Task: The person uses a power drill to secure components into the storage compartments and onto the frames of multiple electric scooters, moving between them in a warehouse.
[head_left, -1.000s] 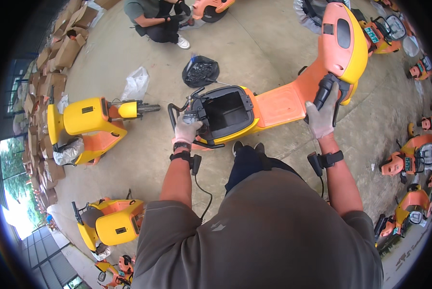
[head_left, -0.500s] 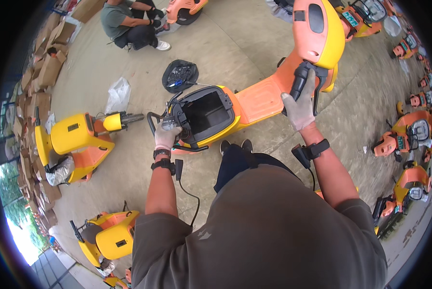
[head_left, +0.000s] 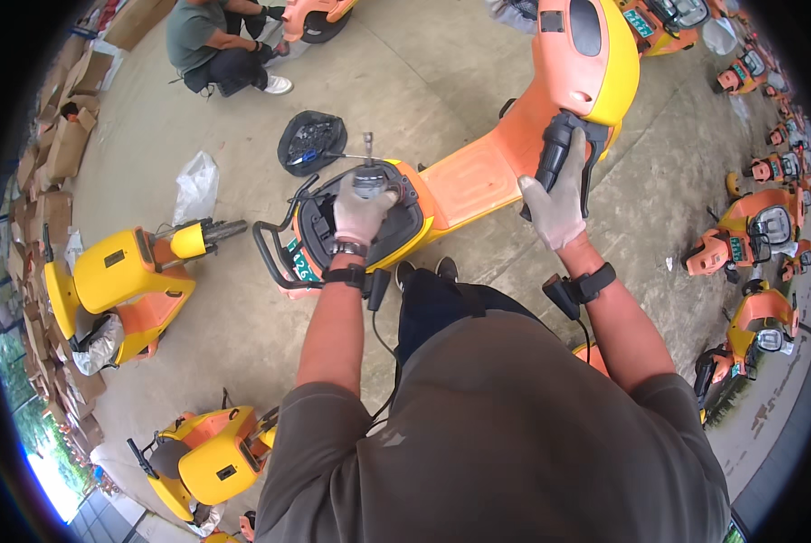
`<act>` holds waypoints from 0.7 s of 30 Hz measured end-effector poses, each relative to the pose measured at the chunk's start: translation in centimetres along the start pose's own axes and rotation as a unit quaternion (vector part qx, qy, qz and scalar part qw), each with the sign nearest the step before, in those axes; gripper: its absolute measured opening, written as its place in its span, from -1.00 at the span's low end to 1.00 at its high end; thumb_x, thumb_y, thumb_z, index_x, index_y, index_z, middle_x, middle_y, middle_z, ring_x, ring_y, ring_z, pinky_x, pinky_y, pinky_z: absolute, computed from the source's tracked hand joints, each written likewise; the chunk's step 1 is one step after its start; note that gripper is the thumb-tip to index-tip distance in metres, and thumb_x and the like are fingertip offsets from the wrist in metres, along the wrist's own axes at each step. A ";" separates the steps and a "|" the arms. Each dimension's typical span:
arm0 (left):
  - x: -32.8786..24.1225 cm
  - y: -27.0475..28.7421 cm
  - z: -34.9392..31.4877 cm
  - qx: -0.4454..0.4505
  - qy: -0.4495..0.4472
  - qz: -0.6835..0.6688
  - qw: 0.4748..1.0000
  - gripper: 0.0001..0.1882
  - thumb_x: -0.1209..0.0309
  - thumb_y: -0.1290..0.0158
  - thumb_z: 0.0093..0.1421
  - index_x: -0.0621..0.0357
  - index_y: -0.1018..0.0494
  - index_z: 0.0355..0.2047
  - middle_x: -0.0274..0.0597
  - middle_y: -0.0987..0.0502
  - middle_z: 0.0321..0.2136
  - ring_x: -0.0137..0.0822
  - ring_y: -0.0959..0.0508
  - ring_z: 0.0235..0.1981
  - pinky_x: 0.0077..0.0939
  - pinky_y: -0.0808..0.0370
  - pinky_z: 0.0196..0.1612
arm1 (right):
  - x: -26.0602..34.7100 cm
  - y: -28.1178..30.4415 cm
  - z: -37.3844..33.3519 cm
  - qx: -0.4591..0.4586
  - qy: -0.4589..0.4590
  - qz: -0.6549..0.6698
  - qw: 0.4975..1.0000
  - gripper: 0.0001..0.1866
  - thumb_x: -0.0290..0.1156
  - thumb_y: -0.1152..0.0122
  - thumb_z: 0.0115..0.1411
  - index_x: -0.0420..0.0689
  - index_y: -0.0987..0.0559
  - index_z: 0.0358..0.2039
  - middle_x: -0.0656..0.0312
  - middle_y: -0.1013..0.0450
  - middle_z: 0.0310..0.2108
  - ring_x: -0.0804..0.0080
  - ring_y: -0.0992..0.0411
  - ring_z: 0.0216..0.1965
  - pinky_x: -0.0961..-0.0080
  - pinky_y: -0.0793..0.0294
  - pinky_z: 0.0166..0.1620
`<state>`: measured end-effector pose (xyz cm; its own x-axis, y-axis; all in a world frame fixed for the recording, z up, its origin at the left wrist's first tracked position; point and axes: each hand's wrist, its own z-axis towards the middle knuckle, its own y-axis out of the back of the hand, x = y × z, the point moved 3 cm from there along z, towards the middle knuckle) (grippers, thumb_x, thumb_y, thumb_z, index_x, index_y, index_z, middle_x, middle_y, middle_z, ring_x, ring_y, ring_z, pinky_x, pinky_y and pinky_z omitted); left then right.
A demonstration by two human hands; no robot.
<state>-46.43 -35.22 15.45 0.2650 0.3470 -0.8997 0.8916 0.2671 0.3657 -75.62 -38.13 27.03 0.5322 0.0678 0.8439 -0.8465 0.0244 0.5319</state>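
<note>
A yellow and orange scooter [head_left: 467, 186] stands across in front of me, its front end to the right. My left hand [head_left: 360, 210], in a pale glove, is closed around a grey and black power driver [head_left: 370, 183], held over the scooter's dark storage compartment [head_left: 396, 223]. A metal socket [head_left: 367, 143] sticks out from the driver, pointing away from me. The hand and driver hide much of the compartment. My right hand [head_left: 557, 201], also gloved, grips the black handlebar grip [head_left: 554, 156], thumb on one side and fingers on the other. A black brake lever [head_left: 589, 185] lies beside it.
A black bag of small dark parts [head_left: 309, 145] lies beyond the scooter, near a clear plastic bag [head_left: 196, 185]. Yellow scooters [head_left: 125, 281] stand at left, several more [head_left: 758, 222] at right. Cardboard boxes [head_left: 64, 149] line the left. Another person [head_left: 208, 45] crouches at upper left.
My left hand has moved right from the scooter's rear rack to above the compartment, bringing the driver and its socket into sight. My right hand stays on the grip. The whole view has shifted slightly.
</note>
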 end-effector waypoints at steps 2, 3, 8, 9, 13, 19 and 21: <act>3.2 -1.5 0.7 -0.011 0.044 0.101 0.994 -0.53 0.41 -0.28 -0.20 0.20 -0.42 -0.22 -0.24 -0.55 -0.47 -0.43 -0.53 -0.52 -0.52 -0.51 -0.40 | 0.8 -0.4 -0.3 0.005 0.013 -0.018 1.000 -0.02 -0.48 -0.11 -0.04 -0.34 0.30 0.26 -0.18 0.16 0.26 0.04 0.12 0.30 0.35 0.08 0.28; 2.9 -2.0 0.8 -0.028 0.030 0.144 0.989 -0.53 0.39 -0.28 -0.20 0.19 -0.42 -0.23 -0.24 -0.54 -0.48 -0.44 -0.53 -0.54 -0.53 -0.51 -0.44 | 0.9 -0.2 -0.1 -0.002 0.030 -0.042 0.999 -0.02 -0.48 -0.12 -0.03 -0.35 0.30 0.26 -0.19 0.15 0.25 0.04 0.10 0.30 0.35 0.07 0.27; 2.0 -1.6 2.2 -0.025 -0.012 0.148 0.989 -0.53 0.40 -0.27 -0.21 0.20 -0.42 -0.24 -0.23 -0.54 -0.48 -0.45 -0.53 -0.57 -0.53 -0.50 -0.52 | 0.6 -0.3 -0.1 0.002 0.000 0.016 1.000 -0.02 -0.49 -0.15 -0.02 -0.31 0.27 0.27 -0.18 0.09 0.23 0.06 -0.03 0.24 0.37 -0.10 0.20; 0.5 -1.7 1.5 0.010 0.048 0.071 0.996 -0.54 0.40 -0.27 -0.22 0.21 -0.42 -0.25 -0.24 -0.55 -0.48 -0.44 -0.53 -0.56 -0.53 -0.50 -0.50 | 0.3 -0.1 -0.1 -0.024 0.037 -0.054 0.998 -0.02 -0.50 -0.14 -0.03 -0.29 0.26 0.28 -0.19 0.07 0.23 0.06 -0.07 0.21 0.37 -0.15 0.17; -1.9 -1.8 0.4 0.033 0.077 0.046 0.995 -0.51 0.38 -0.28 -0.25 0.24 -0.43 -0.25 -0.23 -0.55 -0.47 -0.42 -0.54 -0.55 -0.53 -0.51 -0.47 | -0.3 0.2 -0.2 -0.020 -0.033 0.009 0.999 -0.03 -0.53 -0.16 -0.09 -0.39 0.18 0.25 -0.19 0.04 0.21 0.10 -0.01 0.24 0.35 -0.02 0.24; -1.0 -4.5 0.9 0.036 0.085 0.211 0.973 -0.44 0.22 -0.22 -0.23 0.13 -0.39 -0.17 -0.02 -0.57 -0.37 -0.04 -0.57 -0.29 -0.29 -0.50 -0.19 | -0.7 -0.2 -0.2 -0.009 -0.007 0.016 1.000 -0.03 -0.54 -0.16 -0.08 -0.38 0.20 0.26 -0.11 0.03 0.21 0.16 -0.04 0.22 0.39 -0.01 0.23; -2.0 -5.3 0.7 0.060 0.084 0.241 0.965 -0.47 0.21 -0.21 -0.22 0.12 -0.39 -0.19 -0.01 -0.57 -0.37 0.00 -0.56 -0.29 -0.25 -0.50 -0.20 | -0.9 -0.2 -0.1 0.005 -0.025 0.036 0.999 -0.02 -0.54 -0.15 -0.08 -0.38 0.22 0.26 -0.10 0.04 0.22 0.16 -0.03 0.22 0.40 -0.01 0.24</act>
<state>-51.43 -38.00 15.15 0.6049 0.5486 -0.5772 0.7184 -0.0633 0.6927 -75.90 -38.14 26.12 0.4700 0.0197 0.8825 -0.8827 0.0114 0.4698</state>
